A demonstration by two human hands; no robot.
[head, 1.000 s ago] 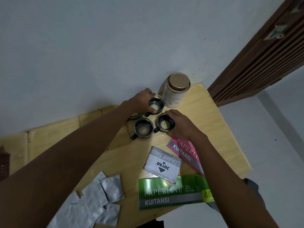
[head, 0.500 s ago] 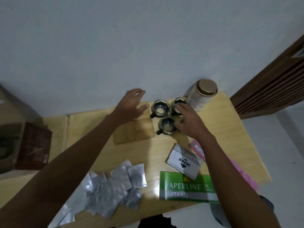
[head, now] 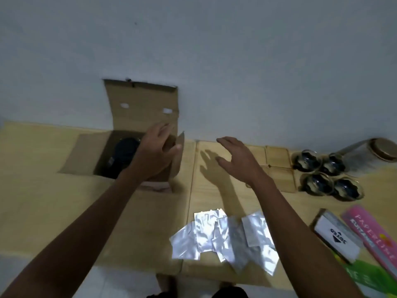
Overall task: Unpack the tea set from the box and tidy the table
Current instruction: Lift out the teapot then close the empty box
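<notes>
Box (head: 133,134) left, foil packets (head: 223,235) front, four cups (head: 326,177) right on table (head: 43,201).

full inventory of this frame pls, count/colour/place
box: 1, brown, open, far left
dark item: 1, black, inside box
cups: 4, dark glass, clustered far right
jar: 1, gold lid, behind cups
coasters: tan, count unclear, left of cups
foil packets: several, silver, near edge
stamp pad: 1, white, right
receipt books: 2, pink and green, right edge
left hand: over box
right hand: open, above table
</notes>
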